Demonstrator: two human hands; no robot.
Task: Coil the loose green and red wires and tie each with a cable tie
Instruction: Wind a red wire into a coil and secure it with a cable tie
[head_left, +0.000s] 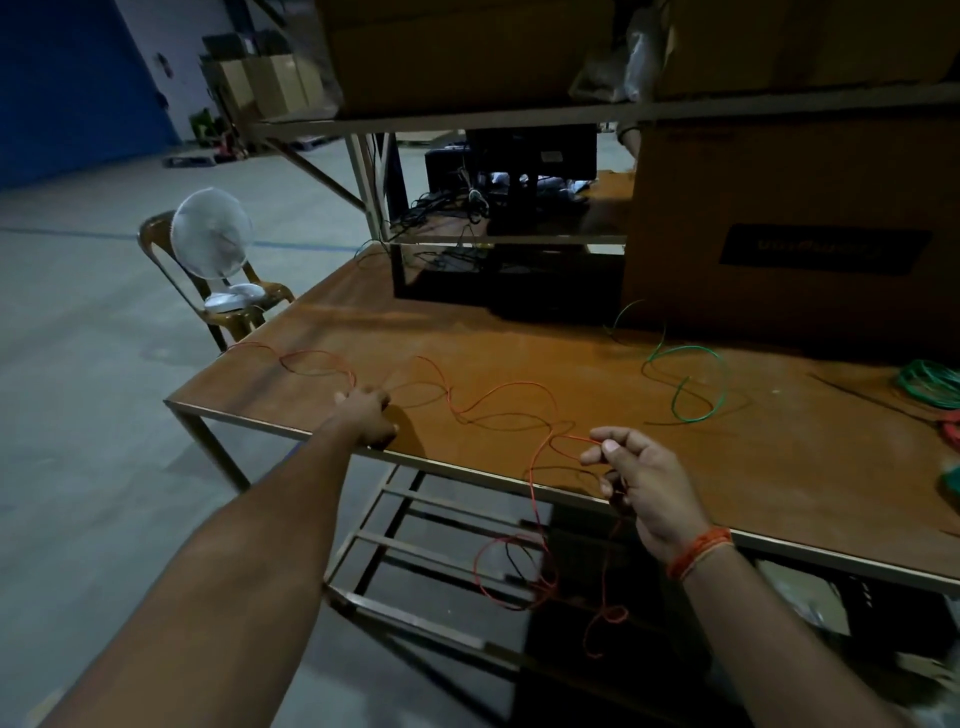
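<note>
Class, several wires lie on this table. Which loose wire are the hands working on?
The red wire: the right hand pinches it, and it hangs over the table edge. The loose green wire lies untouched.

You stand in a dim room: grey concrete floor (104, 415), blue wall (67, 78), brown table (467, 332), chair (249, 306) bearing a white fan (212, 234), shelving (467, 119) with cardboard boxes (779, 218).
</note>
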